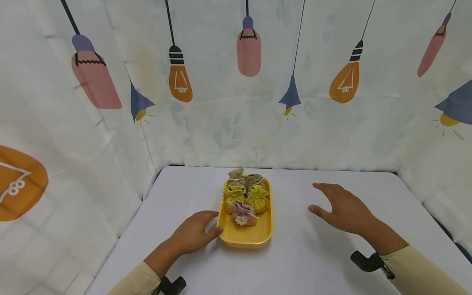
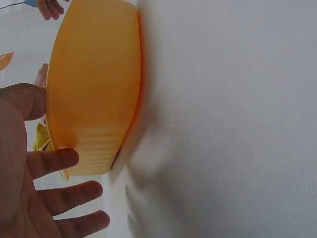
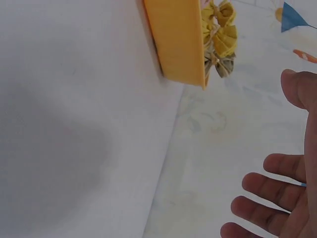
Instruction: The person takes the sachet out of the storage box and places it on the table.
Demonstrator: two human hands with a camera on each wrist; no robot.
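Observation:
A yellow plastic tray [image 1: 245, 235] stands on the table, holding several small drawstring pouches. The pink pouch [image 1: 243, 213] with a white flower lies nearest the front. Behind it sit two yellow pouches [image 1: 257, 199], and two grey-green pouches [image 1: 236, 177] fill the far end. My left hand [image 1: 193, 232] is at the tray's left side, thumb and fingertips by its rim, fingers fairly straight. In the left wrist view its thumb meets the tray wall [image 2: 96, 74]. To the right, my right hand [image 1: 344, 209] hovers over the table, fingers spread, holding nothing.
A white cloth covers the table [image 1: 291, 262]. Pale curtains [image 1: 221, 135] printed with hanging lamps and bulbs enclose the back and sides. A black wrist mount [image 1: 366, 261] sticks out from the right wrist, and another [image 1: 172, 285] from the left.

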